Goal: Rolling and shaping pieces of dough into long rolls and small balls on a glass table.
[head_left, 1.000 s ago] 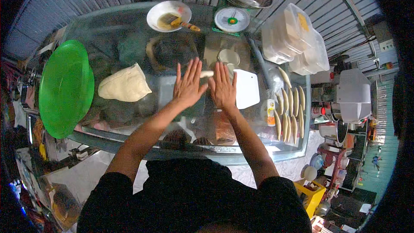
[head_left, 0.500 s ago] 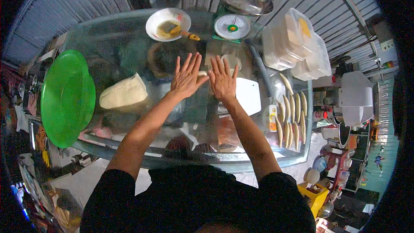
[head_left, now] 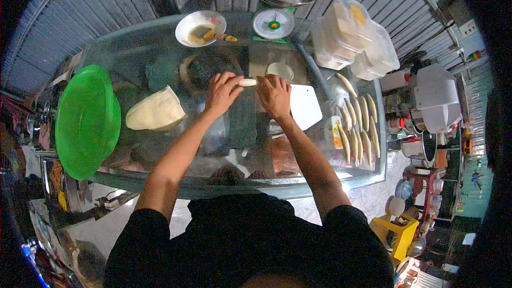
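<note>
A short dough roll (head_left: 247, 82) lies crosswise between my two hands over the glass tabletop. The curled fingers of my left hand (head_left: 221, 95) hold its left end. At its right end, my right hand (head_left: 274, 96) is closed too, covering the tip. A white flat scraper (head_left: 306, 108) lies under and beside my right wrist, with a small pale cup (head_left: 280, 70) just beyond those fingers. To the left rests a large block of dough (head_left: 156, 110). Several slim shaped dough sticks (head_left: 357, 122) lie in rows at the right end of the table.
A green basin (head_left: 87, 122) stands at the left edge. Along the back are a white bowl (head_left: 201, 28) with a brush in yellowish liquid and a dial scale (head_left: 273, 23) with a steel pan. Clear plastic tubs (head_left: 346, 34) and a dark rod (head_left: 313, 72) are at the back right.
My flat, outstretched hands have curled their fingers in around the ends of the dough roll. More of the roll now shows between them. The view has shifted slightly.
</note>
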Available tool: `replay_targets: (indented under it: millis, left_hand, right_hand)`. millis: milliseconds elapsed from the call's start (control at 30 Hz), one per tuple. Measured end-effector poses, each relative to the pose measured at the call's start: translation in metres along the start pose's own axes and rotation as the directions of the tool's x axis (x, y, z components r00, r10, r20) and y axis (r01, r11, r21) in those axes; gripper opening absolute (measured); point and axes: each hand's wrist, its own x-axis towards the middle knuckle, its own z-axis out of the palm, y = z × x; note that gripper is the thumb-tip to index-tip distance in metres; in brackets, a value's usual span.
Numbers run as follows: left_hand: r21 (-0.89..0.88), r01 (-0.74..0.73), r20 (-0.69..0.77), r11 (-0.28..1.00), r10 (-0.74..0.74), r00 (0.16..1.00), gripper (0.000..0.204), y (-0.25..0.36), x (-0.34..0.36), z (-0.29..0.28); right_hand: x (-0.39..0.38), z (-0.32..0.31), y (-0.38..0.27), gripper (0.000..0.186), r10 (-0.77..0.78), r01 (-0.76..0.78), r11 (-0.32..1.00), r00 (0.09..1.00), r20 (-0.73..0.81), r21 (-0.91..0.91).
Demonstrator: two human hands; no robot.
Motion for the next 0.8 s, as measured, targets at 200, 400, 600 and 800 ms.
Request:
replay_targets:
  millis: [200,400,600,800]
  left_hand:
    - [-0.059,-0.09,-0.061,0.994,0.087,0.994,0.022,-0.016,0.031,0.001]
    - [-0.022,-0.037,-0.095,0.999,0.035,0.995,0.044,-0.042,0.007,0.007]
    - [0.216,0.029,0.15,0.976,-0.063,0.987,0.066,0.001,0.008,0.017]
    - [0.295,-0.004,0.19,0.956,-0.054,0.98,0.076,0.025,-0.025,0.005]
  right_hand:
    - [0.029,0.009,0.008,0.027,0.023,-0.015,0.986,0.999,-0.049,0.165]
    - [0.014,0.021,0.004,0.053,0.036,-0.027,0.948,0.999,-0.021,0.316]
    - [0.011,0.014,-0.02,0.059,0.007,-0.006,1.0,0.985,0.172,-0.005]
    - [-0.024,-0.004,-0.027,0.057,-0.037,0.039,0.999,0.98,0.197,-0.008]
